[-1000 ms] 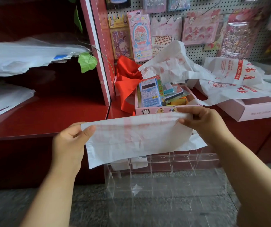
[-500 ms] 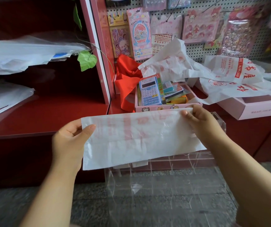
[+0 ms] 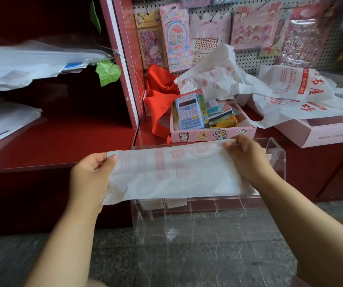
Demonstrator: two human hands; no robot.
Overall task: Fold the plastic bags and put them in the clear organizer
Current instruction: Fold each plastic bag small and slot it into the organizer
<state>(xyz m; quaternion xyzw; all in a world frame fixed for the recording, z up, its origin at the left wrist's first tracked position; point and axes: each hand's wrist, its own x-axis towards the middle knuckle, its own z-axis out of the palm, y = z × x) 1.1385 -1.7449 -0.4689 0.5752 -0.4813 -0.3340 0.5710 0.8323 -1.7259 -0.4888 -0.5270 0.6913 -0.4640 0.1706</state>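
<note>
A white plastic bag with faint red print [image 3: 172, 172], folded into a long strip, is stretched level between my hands. My left hand [image 3: 89, 179] pinches its left end with the thumb on top. My right hand [image 3: 247, 160] grips its upper right corner with curled fingers. The strip hangs over the clear organizer [image 3: 278, 150], a transparent box with small divided cells that stands in front of me. Some small white folded pieces [image 3: 175, 202] lie in its far cells. More loose white bags with red print [image 3: 290, 94] lie heaped at the back right.
A pink box [image 3: 212, 134] with a blue calculator [image 3: 189, 112] sits just behind the organizer, a red cloth [image 3: 160, 94] beside it. Another pink box [image 3: 319, 133] is at right. Clear bags [image 3: 31, 61] lie on the red shelves at left. A pegboard of stickers [image 3: 249, 25] stands behind.
Both hands have drawn the strip flatter and tauter; my right hand shifted from under the upper edge to gripping the top right corner. The view moved slightly lower toward the organizer.
</note>
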